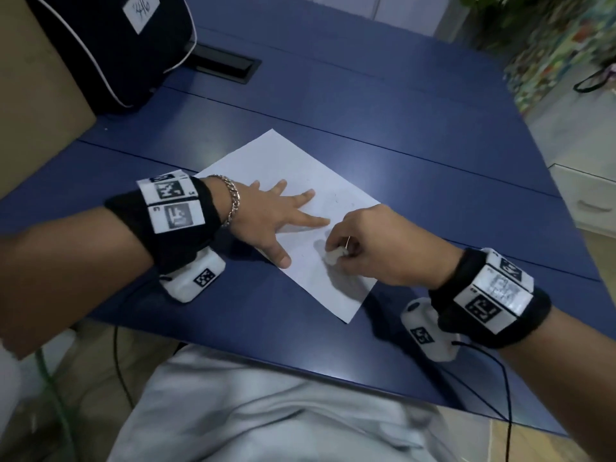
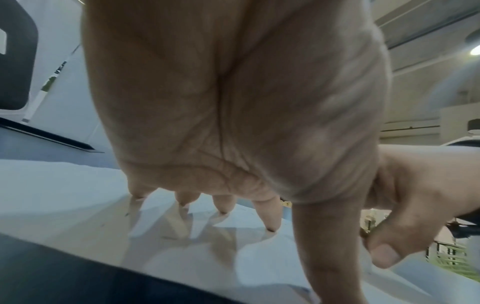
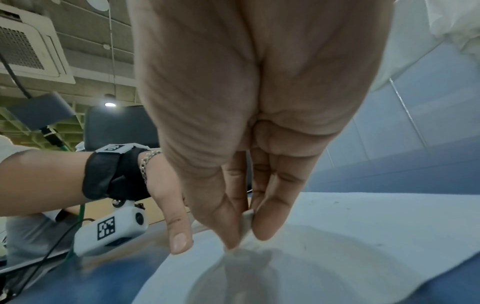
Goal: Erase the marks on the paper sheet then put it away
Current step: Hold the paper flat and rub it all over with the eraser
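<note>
A white paper sheet [image 1: 293, 181] lies at an angle on the blue table [image 1: 416, 128], with faint grey marks near its middle. My left hand [image 1: 266, 215] lies flat on the sheet, fingers spread, pressing it down. My right hand [image 1: 363, 248] pinches a small white eraser [image 1: 335, 256] between thumb and fingertips, its tip down on the paper beside the left index finger. In the right wrist view the eraser [image 3: 245, 222] shows between the fingers, touching the paper sheet [image 3: 350, 236]. The left wrist view shows the spread fingertips [image 2: 271, 222] on the paper sheet [image 2: 64, 195].
A dark bag [image 1: 110, 45] with white piping stands at the table's far left beside a cardboard box [image 1: 36, 105]. A black cable hatch [image 1: 226, 66] is set into the tabletop behind the sheet. White drawers [image 1: 590, 198] stand to the right. Cables hang from both wrist cameras.
</note>
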Demonstrator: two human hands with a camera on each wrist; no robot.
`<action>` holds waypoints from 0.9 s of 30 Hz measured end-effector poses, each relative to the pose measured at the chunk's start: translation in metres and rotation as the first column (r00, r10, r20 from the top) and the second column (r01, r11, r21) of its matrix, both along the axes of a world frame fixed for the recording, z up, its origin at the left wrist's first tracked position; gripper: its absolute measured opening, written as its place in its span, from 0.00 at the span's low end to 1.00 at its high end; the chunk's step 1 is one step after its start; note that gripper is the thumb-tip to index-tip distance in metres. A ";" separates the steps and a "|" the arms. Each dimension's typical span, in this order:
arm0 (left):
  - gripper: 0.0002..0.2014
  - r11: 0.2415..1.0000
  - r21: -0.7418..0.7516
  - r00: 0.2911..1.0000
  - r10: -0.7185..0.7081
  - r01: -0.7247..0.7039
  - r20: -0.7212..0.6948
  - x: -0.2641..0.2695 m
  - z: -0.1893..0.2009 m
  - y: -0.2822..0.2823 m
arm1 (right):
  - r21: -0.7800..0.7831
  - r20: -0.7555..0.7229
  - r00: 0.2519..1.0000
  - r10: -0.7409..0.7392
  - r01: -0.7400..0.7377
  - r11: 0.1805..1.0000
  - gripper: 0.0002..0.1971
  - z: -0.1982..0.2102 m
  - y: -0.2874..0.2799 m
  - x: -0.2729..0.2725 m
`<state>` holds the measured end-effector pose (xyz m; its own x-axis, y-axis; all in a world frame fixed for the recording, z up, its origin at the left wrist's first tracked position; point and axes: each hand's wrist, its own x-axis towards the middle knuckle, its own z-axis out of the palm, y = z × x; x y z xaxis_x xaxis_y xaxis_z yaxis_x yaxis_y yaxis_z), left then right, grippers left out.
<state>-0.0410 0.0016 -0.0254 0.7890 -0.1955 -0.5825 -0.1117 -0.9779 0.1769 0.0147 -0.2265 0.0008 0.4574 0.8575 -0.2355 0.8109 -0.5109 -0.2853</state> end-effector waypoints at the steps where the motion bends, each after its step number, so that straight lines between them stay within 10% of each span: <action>1: 0.51 1.000 0.020 1.000 0.002 -0.002 -0.012 0.003 0.000 0.001 | 0.010 0.004 1.000 0.005 -0.005 1.000 0.11 0.000 0.002 0.000; 7: 0.58 0.990 0.140 0.995 0.036 -0.023 -0.090 0.017 0.007 -0.008 | 0.056 0.084 0.996 -0.024 0.019 0.998 0.09 -0.009 0.016 0.002; 12: 0.60 0.983 0.182 0.989 0.048 -0.022 -0.140 0.022 0.014 -0.015 | -0.076 0.011 0.970 0.242 -0.240 0.968 0.03 -0.005 0.010 -0.021; 17: 0.60 0.978 0.207 0.989 0.042 -0.012 -0.143 0.023 0.014 -0.015 | 0.000 0.102 0.991 0.091 -0.091 0.996 0.08 -0.002 0.017 0.008; 22: 0.60 0.976 0.217 0.988 0.039 -0.006 -0.148 0.022 0.016 -0.017 | -0.117 0.000 0.949 0.314 -0.312 0.943 0.03 -0.001 0.014 -0.022; 27: 0.59 0.974 0.228 0.990 0.033 0.000 -0.137 0.021 0.017 -0.017 | 0.009 0.103 0.983 0.153 -0.155 0.988 0.09 -0.003 0.020 0.007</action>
